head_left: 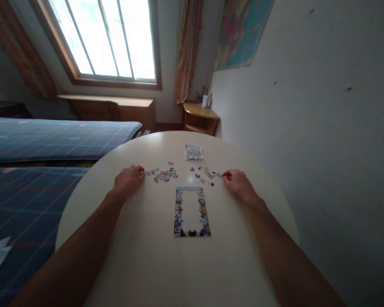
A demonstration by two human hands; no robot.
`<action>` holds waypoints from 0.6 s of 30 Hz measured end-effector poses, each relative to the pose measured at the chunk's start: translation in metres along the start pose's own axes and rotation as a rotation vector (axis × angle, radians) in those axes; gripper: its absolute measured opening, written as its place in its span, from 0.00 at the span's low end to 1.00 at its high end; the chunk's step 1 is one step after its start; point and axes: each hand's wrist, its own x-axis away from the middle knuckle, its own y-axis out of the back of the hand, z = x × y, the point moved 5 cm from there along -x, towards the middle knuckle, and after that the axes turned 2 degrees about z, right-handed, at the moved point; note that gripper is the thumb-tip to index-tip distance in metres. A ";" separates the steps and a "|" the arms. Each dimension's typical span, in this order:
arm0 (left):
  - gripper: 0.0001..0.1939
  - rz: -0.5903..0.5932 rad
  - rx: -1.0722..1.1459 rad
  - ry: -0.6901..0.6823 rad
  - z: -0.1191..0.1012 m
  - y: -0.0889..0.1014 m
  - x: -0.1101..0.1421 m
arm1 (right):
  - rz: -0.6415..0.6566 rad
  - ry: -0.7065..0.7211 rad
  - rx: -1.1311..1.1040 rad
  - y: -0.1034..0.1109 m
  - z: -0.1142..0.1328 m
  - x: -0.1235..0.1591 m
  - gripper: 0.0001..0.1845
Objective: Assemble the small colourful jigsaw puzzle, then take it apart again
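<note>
A jigsaw border frame [192, 212], assembled with an empty middle, lies on the round white table [166, 264]. Beyond it are two scatters of loose pieces: a left cluster [162, 174] and a right cluster [205, 175]. My left hand [128, 181] rests on the table with its fingers curled, knuckles touching the left cluster's edge. My right hand [239, 182] lies at the right cluster's edge, fingertips pinched together by a piece; whether it grips one is too small to tell. A small picture card [193, 152] lies farther back.
Two beds with blue plaid covers [35, 140] stand left of the table. A wall runs close along the right side. A wooden corner shelf [200, 117] and a desk under the window [109, 38] are at the back.
</note>
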 end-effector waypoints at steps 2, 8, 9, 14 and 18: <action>0.18 -0.011 0.004 0.000 -0.001 0.001 0.000 | -0.008 0.002 0.007 0.000 0.000 0.000 0.10; 0.16 -0.021 -0.006 -0.010 0.000 0.000 0.000 | -0.026 0.007 0.024 0.001 0.000 0.000 0.10; 0.17 -0.021 -0.006 -0.012 0.000 0.000 0.000 | -0.029 0.006 0.026 0.001 -0.001 0.000 0.10; 0.18 -0.018 0.004 0.004 0.000 0.000 0.000 | -0.029 0.002 0.035 0.000 -0.003 0.000 0.10; 0.17 -0.017 0.014 0.005 -0.003 0.000 0.002 | -0.025 -0.002 0.040 0.000 -0.002 0.000 0.10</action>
